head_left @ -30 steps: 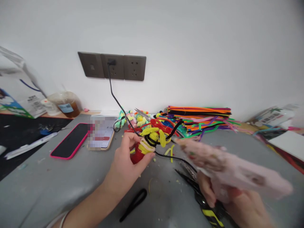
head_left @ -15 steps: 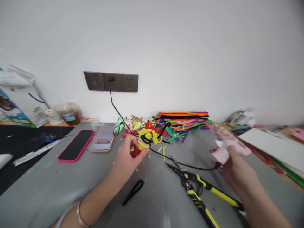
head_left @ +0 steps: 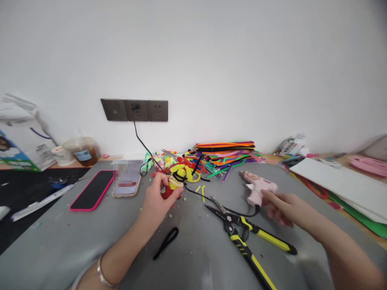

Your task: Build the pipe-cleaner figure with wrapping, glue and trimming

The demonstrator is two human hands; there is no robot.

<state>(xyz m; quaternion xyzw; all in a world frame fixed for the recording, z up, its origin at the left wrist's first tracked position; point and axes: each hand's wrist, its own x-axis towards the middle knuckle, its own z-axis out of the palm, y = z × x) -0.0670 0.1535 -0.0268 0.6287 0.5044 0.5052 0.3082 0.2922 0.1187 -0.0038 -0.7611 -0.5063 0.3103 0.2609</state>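
My left hand (head_left: 157, 203) pinches a small yellow-and-red pipe-cleaner figure (head_left: 175, 183) between thumb and fingers, above the grey mat (head_left: 121, 225). A pale pink hot glue gun (head_left: 259, 187) lies on the mat at the right, its nozzle pointing left and away. Beside its handle is my right hand (head_left: 287, 206), fingers loose and apart; the index fingertip is at the handle, and I cannot tell whether it touches. The gun's black cord (head_left: 193, 192) runs past the figure to the wall socket. Yellow-and-black pliers (head_left: 246, 247) lie open between the hands.
Pipe cleaners (head_left: 226, 151) are heaped by the wall, with pompoms (head_left: 165, 161) alongside. At left lie a pink-edged phone (head_left: 93, 191) and another phone (head_left: 128, 181), with a drink cup (head_left: 84, 153) behind. White sheets (head_left: 338, 183) lie right. A bent black pipe cleaner (head_left: 165, 243) rests in front.
My right hand has set the glue gun down on the mat and loosened from it. The left hand still holds the figure. The view has shifted slightly.
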